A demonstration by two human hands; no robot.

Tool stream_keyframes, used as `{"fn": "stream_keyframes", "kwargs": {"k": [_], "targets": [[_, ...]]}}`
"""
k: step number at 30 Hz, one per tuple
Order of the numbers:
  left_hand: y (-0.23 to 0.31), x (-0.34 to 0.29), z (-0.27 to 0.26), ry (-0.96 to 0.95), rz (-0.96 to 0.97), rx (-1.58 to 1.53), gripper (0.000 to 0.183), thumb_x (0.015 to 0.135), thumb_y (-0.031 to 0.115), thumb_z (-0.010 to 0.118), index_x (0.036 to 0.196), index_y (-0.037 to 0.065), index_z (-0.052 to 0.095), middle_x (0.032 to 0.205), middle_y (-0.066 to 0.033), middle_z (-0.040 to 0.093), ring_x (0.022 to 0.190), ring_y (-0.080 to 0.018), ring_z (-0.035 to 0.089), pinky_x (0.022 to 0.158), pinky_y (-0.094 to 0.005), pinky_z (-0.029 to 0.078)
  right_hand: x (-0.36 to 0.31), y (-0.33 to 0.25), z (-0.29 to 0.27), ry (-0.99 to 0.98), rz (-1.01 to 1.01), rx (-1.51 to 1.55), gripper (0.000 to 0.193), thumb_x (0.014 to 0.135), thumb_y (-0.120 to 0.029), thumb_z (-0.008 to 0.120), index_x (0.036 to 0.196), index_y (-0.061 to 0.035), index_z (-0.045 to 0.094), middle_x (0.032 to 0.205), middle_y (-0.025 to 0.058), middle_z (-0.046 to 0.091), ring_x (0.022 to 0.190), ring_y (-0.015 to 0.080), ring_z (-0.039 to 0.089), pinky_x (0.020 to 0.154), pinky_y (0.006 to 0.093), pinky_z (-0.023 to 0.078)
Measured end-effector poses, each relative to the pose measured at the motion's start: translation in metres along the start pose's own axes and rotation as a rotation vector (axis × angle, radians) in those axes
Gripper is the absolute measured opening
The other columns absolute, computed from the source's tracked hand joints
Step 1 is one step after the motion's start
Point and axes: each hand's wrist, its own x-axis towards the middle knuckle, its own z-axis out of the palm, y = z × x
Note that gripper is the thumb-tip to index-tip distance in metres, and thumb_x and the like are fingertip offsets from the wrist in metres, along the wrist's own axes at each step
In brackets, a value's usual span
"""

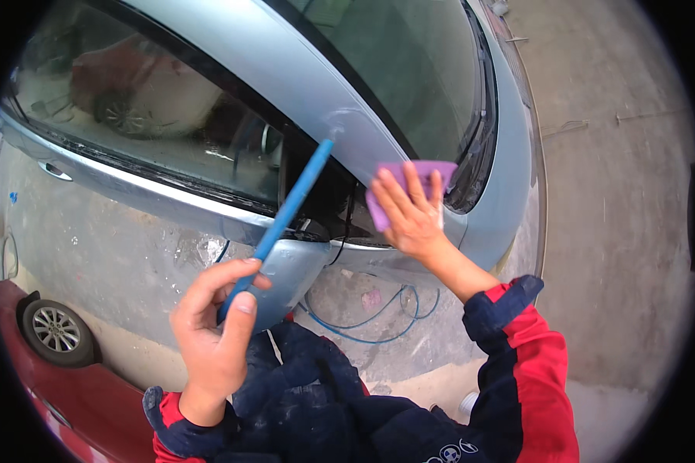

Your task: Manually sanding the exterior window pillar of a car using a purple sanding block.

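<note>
My left hand [215,332] grips the lower end of a long blue stick-like tool [289,204], whose tip touches the light blue car's windshield pillar [340,116]. My right hand [409,216] lies flat with fingers spread on a purple sanding pad [378,214], pressing it against the car body at the base of the pillar, beside the windshield [409,69]. Both sleeves are red and dark blue.
The light blue car [131,231] has a sanded, patchy door and a side window [147,116]. A blue hose [378,316] lies on the concrete floor below. A red car with a wheel [54,332] sits at lower left. Bare concrete floor [618,193] spreads to the right.
</note>
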Motion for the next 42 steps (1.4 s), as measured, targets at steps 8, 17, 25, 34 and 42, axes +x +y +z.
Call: {"fn": "stream_keyframes", "kwargs": {"k": [8, 17, 25, 34, 42], "targets": [[0.002, 0.005, 0.007, 0.074, -0.02, -0.035, 0.033, 0.1, 0.011, 0.065, 0.129, -0.005, 0.067, 0.107, -0.0149, 0.075, 0.094, -0.0136, 0.067, 0.08, -0.0257, 0.047, -0.006, -0.001, -0.007, -0.054, -0.007, 0.092, 0.09, 0.072, -0.035, 0.077, 0.159, -0.0247, 0.056, 0.174, -0.0041, 0.038, 0.163, 0.0335, 0.028, 0.13, 0.066, -0.004], [0.0, 0.008, 0.006, 0.121, 0.121, 0.006, 0.039, 0.104, 0.022, 0.063, 0.134, -0.003, 0.064, 0.104, -0.0147, 0.07, 0.065, -0.0046, 0.044, 0.059, -0.0206, 0.034, 0.01, -0.016, -0.013, -0.041, 0.041, 0.135, 0.09, 0.073, -0.034, 0.074, 0.16, -0.0203, 0.054, 0.174, -0.0015, 0.04, 0.164, 0.0319, 0.027, 0.131, 0.0647, -0.004], [-0.004, 0.004, -0.007, 0.162, 0.121, -0.006, 0.04, 0.104, 0.023, 0.062, 0.135, -0.003, 0.062, 0.105, -0.015, 0.069, 0.065, -0.0058, 0.044, 0.058, -0.0211, 0.034, 0.1, -0.057, -0.032, 0.099, 0.035, 0.211, 0.085, 0.077, -0.031, 0.073, 0.16, -0.0204, 0.055, 0.174, -0.0011, 0.04, 0.163, 0.0315, 0.029, 0.131, 0.0642, -0.004], [-0.006, 0.01, -0.019, 0.183, 0.128, -0.021, 0.044, 0.104, 0.029, 0.064, 0.134, -0.003, 0.063, 0.105, -0.0159, 0.069, 0.063, -0.0058, 0.044, 0.058, -0.0209, 0.033, 0.126, -0.058, -0.038, 0.082, 0.061, 0.213, 0.093, 0.073, -0.032, 0.079, 0.161, -0.0194, 0.052, 0.175, -0.0021, 0.036, 0.164, 0.0304, 0.026, 0.13, 0.0658, -0.002], [-0.003, 0.01, -0.026, 0.12, 0.105, -0.022, 0.045, 0.104, 0.031, 0.064, 0.134, -0.002, 0.063, 0.104, -0.0166, 0.069, 0.062, -0.0059, 0.045, 0.056, -0.0204, 0.033, 0.066, -0.039, -0.02, 0.068, 0.1, 0.079, 0.083, 0.078, -0.034, 0.075, 0.158, -0.0202, 0.057, 0.172, -0.0009, 0.042, 0.163, 0.0318, 0.03, 0.13, 0.0652, -0.002]]}}
